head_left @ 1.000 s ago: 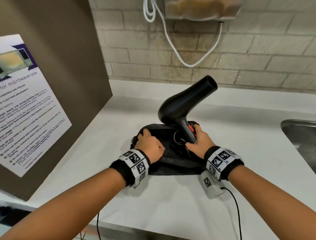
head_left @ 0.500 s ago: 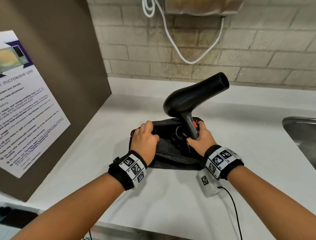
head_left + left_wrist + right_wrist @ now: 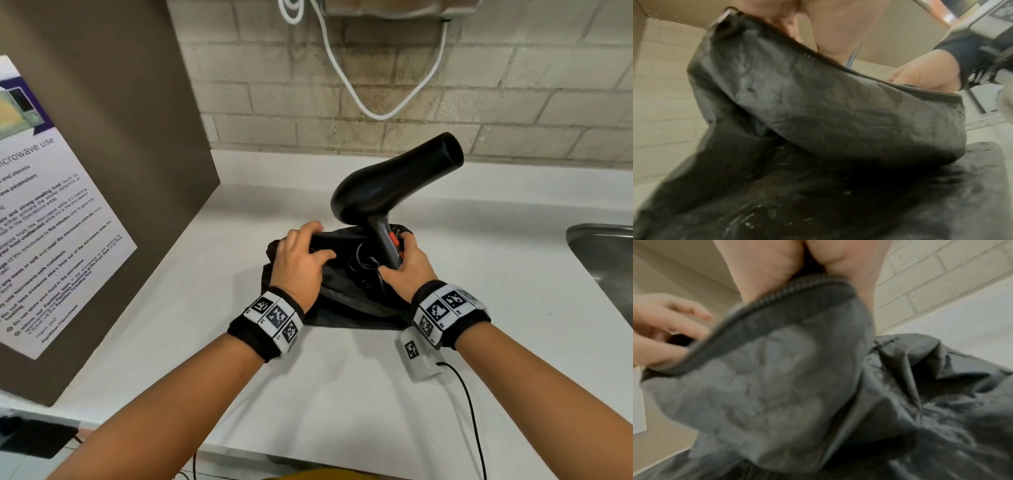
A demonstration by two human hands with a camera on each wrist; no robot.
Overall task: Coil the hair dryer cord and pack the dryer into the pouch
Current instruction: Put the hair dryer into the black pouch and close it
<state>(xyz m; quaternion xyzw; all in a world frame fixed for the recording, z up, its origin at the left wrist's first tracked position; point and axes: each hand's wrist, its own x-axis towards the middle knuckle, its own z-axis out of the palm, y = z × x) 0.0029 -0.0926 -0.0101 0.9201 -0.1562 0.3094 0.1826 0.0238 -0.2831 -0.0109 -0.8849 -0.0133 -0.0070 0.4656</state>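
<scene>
The black hair dryer (image 3: pixel 383 185) stands handle-down in the mouth of the black pouch (image 3: pixel 342 301) on the white counter (image 3: pixel 342 394), with its nozzle aimed up and to the right. Coiled black cord (image 3: pixel 363 262) lies inside the opening beside the handle. My left hand (image 3: pixel 308 246) grips the pouch's left rim and holds it apart. My right hand (image 3: pixel 399 260) is curled round the dryer's handle by the orange switch. The left wrist view is filled by pouch fabric (image 3: pixel 828 113). The right wrist view shows the zip edge (image 3: pixel 777 293), blurred.
A brown panel with a microwave notice (image 3: pixel 102 171) stands close on the left. A steel sink (image 3: pixel 606 253) sits at the right edge. A white cable (image 3: pixel 376 113) hangs on the brick wall behind. Bare counter lies between me and the pouch.
My left hand has slid from the pouch's top forward onto its rim and pulled it open. The dryer has shifted a little right, handle lower among the fabric.
</scene>
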